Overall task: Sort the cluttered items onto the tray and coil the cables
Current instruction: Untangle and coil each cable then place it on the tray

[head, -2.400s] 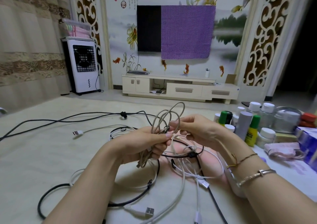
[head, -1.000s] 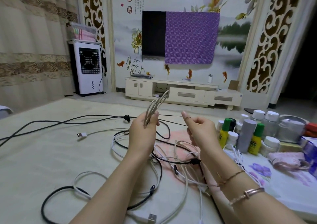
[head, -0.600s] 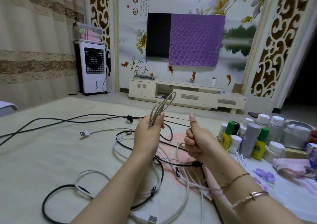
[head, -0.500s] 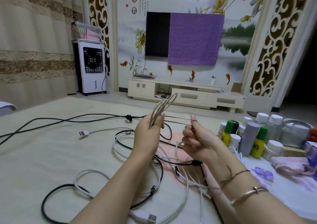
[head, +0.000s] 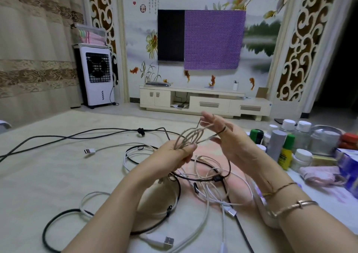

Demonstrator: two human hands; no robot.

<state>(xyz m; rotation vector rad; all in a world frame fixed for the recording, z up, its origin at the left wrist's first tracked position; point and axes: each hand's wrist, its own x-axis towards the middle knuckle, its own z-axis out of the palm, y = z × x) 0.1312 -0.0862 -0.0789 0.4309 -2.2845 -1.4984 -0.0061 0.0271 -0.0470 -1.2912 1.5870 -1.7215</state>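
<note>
Beige coil up between the hands, band going on

The left hand [head: 175, 152] pinches the beige cable coil [head: 190, 137] at its near end, loops lying long-axis up and away to the right. The right hand [head: 228, 142], fingers spread, sits just past the coil's far end with a thin black band [head: 222, 131] across them, so it looks the nearer hand to wrap it. The loose cable tangle [head: 205, 177] sprawls on the mat [head: 48, 175] below, bottles [head: 284, 148] at its right edge.

Bare forearms; two thin gold bracelets [head: 290, 206] circle the right wrist.
</note>
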